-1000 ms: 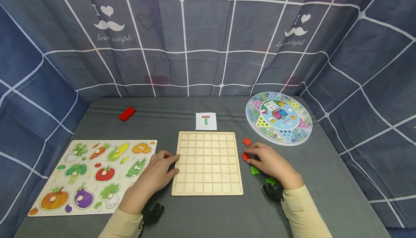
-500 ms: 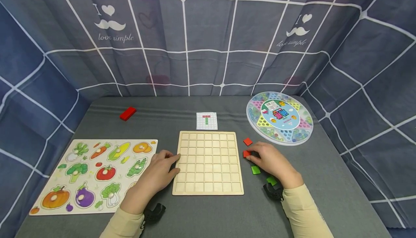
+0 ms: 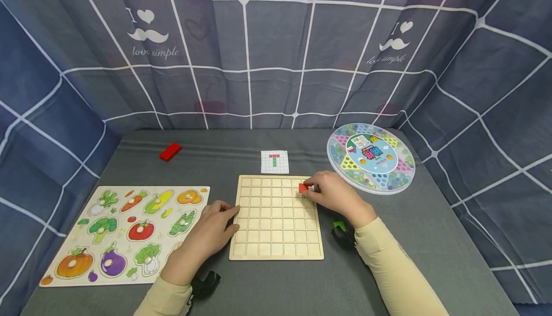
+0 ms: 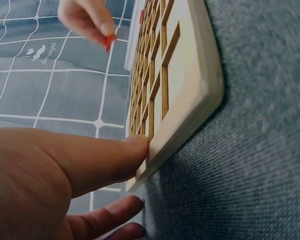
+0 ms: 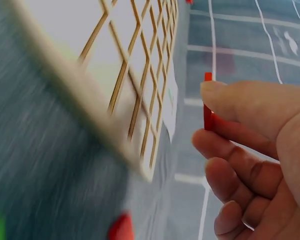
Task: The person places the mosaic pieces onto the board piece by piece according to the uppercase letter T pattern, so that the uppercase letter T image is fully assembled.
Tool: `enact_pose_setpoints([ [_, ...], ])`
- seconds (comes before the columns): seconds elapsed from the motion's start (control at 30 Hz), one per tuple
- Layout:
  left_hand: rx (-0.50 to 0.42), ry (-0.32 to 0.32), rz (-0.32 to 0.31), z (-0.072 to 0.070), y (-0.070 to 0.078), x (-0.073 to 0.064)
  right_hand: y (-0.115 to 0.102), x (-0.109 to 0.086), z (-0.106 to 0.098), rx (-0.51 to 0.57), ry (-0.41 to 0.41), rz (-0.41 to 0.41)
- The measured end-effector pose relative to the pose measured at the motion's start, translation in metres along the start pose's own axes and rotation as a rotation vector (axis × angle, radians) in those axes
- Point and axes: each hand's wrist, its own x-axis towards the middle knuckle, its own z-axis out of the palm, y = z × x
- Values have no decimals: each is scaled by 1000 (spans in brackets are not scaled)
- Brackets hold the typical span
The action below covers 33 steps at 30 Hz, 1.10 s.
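Note:
A small red square tile (image 3: 303, 188) is pinched between the thumb and fingers of my right hand (image 3: 338, 196). It is held over the upper right corner of a wooden grid board (image 3: 276, 217). In the right wrist view the red tile (image 5: 208, 117) stands on edge in the pinch, clear of the board's surface. My left hand (image 3: 209, 227) touches the board's left edge, its thumb (image 4: 132, 150) resting on the rim with the other fingers stretched out beside it. Another red tile (image 5: 121, 229) and a green tile (image 3: 339, 225) lie right of the board, partly covered by my right arm in the head view.
Behind the board lies a white card (image 3: 274, 162) with a red and green T pattern. A vegetable puzzle board (image 3: 164, 234) is at the left, partly under my left arm. A round game board (image 3: 371, 158) sits back right, and a red block (image 3: 170, 152) back left.
My right hand has taken up a red tile from beside the board and carried it up and left over the board's upper right corner. My left hand has stayed at the edge.

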Motion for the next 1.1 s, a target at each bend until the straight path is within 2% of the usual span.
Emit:
enact_pose_setpoints([
  [0.23, 0, 5, 9, 1, 0, 0, -19, 36, 18, -6, -41, -51],
  [0.5, 6, -1, 5, 1, 0, 1, -36, 59, 39, -23, -89, -124],
  [0.73, 11, -12, 6, 0, 1, 1, -46, 68, 46, -26, -148, -127],
  [1.1, 10, -2, 16, 0, 0, 0, -48, 69, 47, -14, -169, -127],
])
